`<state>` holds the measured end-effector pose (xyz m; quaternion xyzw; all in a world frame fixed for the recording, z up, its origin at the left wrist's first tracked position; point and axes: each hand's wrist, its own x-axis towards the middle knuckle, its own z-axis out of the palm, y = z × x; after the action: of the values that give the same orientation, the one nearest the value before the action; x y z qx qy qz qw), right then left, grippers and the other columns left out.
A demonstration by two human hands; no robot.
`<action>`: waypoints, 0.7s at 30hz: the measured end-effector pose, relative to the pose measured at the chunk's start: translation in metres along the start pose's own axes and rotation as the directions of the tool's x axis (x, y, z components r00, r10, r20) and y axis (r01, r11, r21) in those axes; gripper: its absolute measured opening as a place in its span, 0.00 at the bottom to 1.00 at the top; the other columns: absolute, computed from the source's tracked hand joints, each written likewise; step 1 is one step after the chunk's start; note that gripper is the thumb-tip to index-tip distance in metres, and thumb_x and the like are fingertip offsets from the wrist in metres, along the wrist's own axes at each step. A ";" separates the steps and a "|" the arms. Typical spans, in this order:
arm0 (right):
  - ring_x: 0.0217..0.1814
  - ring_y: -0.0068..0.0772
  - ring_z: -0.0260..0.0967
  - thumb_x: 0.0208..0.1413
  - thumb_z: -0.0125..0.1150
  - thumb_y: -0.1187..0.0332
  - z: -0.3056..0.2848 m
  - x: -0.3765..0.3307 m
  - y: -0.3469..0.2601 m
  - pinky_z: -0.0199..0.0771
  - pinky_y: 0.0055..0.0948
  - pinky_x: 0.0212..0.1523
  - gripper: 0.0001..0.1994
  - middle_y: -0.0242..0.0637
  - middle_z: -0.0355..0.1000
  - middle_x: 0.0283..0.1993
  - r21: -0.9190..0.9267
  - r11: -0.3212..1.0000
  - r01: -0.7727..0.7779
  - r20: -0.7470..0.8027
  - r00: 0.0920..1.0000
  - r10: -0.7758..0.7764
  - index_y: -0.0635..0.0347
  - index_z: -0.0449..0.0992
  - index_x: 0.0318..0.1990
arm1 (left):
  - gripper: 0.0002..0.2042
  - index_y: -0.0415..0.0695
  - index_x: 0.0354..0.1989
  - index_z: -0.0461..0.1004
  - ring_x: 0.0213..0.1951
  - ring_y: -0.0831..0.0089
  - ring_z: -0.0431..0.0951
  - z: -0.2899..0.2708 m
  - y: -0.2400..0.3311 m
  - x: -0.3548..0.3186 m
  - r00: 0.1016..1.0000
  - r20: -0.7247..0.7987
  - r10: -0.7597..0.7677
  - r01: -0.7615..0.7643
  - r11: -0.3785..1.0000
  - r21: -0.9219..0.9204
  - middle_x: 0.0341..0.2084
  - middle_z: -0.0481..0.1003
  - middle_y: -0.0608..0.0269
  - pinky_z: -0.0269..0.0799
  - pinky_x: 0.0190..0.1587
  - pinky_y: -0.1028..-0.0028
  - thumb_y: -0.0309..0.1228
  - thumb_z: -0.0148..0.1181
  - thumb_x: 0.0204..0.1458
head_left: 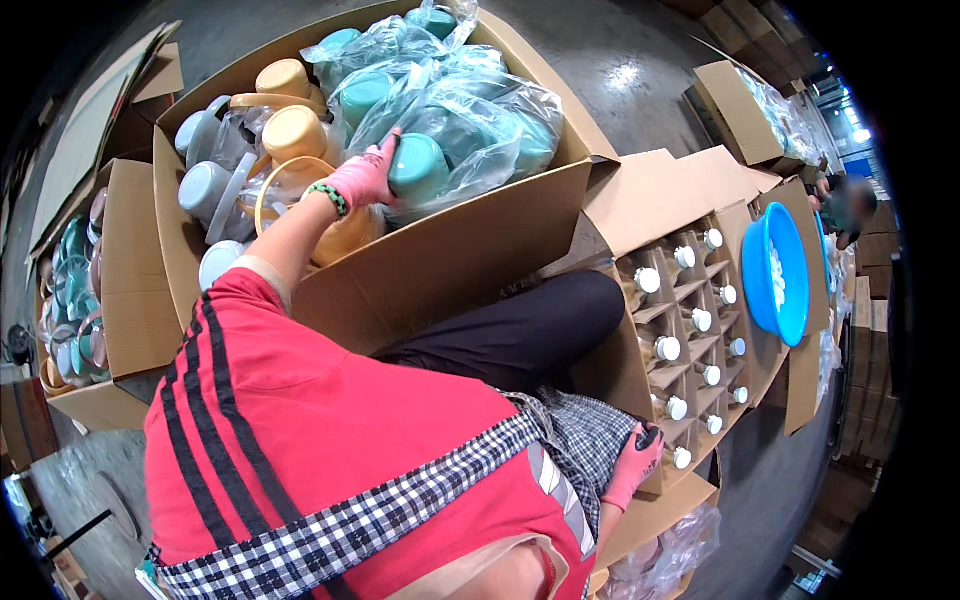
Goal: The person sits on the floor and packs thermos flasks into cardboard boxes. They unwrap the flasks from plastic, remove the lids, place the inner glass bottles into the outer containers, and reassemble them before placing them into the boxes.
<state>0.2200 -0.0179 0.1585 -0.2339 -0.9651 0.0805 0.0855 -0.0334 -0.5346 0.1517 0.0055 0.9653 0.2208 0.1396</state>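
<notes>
- Left hand (366, 182) on teal cup (419, 168); can't tell if grip is clamped.
- Cup's in the big carton (450, 245), beside clear bag (478, 125).
- Likely light, stiff, slick; take it round the sides.
- Right hand (636, 465) at bottle carton (612, 365) corner, grip unclear.

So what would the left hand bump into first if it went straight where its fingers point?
Probably the clear plastic bag over the teal containers, just ahead of the left hand. Depth is unclear, so it may already be touching.
</notes>
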 end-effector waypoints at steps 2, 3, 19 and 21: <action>0.44 0.48 0.60 0.49 0.51 0.61 0.001 0.002 -0.008 0.60 0.39 0.45 0.16 0.47 0.65 0.40 -0.022 1.000 -0.010 0.028 1.000 0.010 0.64 0.67 0.39 | 0.39 0.45 0.60 0.41 0.41 0.52 0.71 -0.002 -0.016 0.014 0.991 -0.028 -0.129 0.128 0.990 -0.061 0.39 0.67 0.38 0.67 0.42 0.66 0.27 0.55 0.38; 0.45 0.48 0.60 0.49 0.51 0.60 0.002 0.006 -0.014 0.60 0.39 0.46 0.16 0.47 0.65 0.40 -0.046 0.999 0.000 0.046 0.999 0.002 0.64 0.67 0.40 | 0.28 0.42 0.54 0.55 0.38 0.55 0.72 0.023 -0.054 0.032 0.956 -0.283 -0.073 0.075 0.997 -0.005 0.32 0.71 0.43 0.66 0.40 0.65 0.25 0.51 0.40; 0.50 0.46 0.59 0.46 0.56 0.64 -0.045 -0.007 -0.104 0.57 0.35 0.51 0.17 0.45 0.64 0.46 0.447 0.864 0.232 0.239 0.900 -0.366 0.64 0.67 0.42 | 0.11 0.39 0.36 0.69 0.26 0.67 0.73 -0.068 0.066 -0.007 0.569 -0.720 0.397 -0.680 0.720 -0.140 0.24 0.71 0.57 0.67 0.28 0.74 0.25 0.56 0.41; 0.47 0.43 0.63 0.46 0.57 0.67 -0.052 -0.001 -0.115 0.61 0.32 0.49 0.15 0.44 0.67 0.43 0.633 0.747 0.203 0.207 0.885 -0.416 0.64 0.68 0.41 | 0.08 0.40 0.34 0.68 0.24 0.73 0.68 -0.099 0.107 -0.017 0.514 -0.769 0.380 -0.753 0.629 -0.192 0.22 0.67 0.63 0.65 0.28 0.76 0.27 0.54 0.45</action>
<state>0.1810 -0.1137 0.2317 -0.0118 -0.9158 0.4015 0.0011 -0.0490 -0.4813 0.2875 0.2193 0.7904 0.4861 -0.3014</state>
